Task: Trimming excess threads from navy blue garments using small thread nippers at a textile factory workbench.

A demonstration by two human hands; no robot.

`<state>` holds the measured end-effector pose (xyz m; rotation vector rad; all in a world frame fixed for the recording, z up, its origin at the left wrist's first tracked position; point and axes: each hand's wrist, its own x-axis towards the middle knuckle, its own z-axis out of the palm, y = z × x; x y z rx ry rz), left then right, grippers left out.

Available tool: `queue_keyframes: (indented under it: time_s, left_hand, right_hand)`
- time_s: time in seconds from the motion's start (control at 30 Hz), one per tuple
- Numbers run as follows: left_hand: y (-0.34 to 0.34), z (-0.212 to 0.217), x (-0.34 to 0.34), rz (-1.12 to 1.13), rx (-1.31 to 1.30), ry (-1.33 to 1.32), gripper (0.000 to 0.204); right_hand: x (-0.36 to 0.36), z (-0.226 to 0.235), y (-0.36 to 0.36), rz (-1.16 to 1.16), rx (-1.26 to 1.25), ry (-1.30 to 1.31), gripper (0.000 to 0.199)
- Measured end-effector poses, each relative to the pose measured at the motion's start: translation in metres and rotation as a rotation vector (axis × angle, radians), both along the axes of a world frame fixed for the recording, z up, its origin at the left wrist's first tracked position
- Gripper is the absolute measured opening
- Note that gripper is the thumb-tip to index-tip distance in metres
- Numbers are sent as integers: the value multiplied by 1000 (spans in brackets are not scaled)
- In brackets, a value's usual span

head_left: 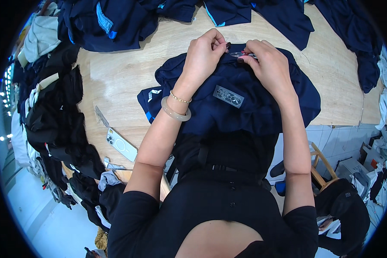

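Note:
A dark navy garment (271, 103) lies bunched in front of me at the table's near edge, with a grey printed label patch and blue and white trim at its left end. My left hand (204, 51) is closed in a pinch just at the garment's far edge; what its fingertips hold is too small to make out. Close beside it, my right hand (266, 62) grips small thread snips (235, 54), whose metal blades point left toward the left fingertips. Some red shows at the snips between my fingers, and most of the handle is hidden.
Navy garments with blue trim (112, 21) are heaped along the wooden table's (120, 77) far side. Black clothes (56, 116) pile up at the left. Near them lie a white phone (121, 144) and a metal tool (112, 164). A wooden stool (322, 165) stands lower right, beside another person (344, 215).

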<state>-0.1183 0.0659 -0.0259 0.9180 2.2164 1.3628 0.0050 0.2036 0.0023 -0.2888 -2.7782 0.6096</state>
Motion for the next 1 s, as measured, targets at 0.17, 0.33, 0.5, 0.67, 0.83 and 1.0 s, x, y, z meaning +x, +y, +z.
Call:
queue_keyframes:
  time_s: [0.17,0.33,0.5,0.67,0.83,1.0]
  left_hand:
    - [0,-1,0,-8,1,12,10]
    - [-3,3,2,51,34,36,9]
    - [-16,3,-5,-202,-226,403,29]
    - [-12,7,-26,-370,-180,106,24]
    - [-7,29,-32,-428,-66,-318,22]
    - [-9,41,-27,-397,34,-219,25]
  right_hand:
    - [-3,1,-2,19,-11,-25,17]
    - [1,-8,1,-31,-109,8,17]
    - [15,-25,17,-250,-542,92,16]
    - [23,-29,19,-278,-657,125,19]
    - [26,-14,15,-239,-796,211,23]
    - [33,10,5,-160,-724,237,26]
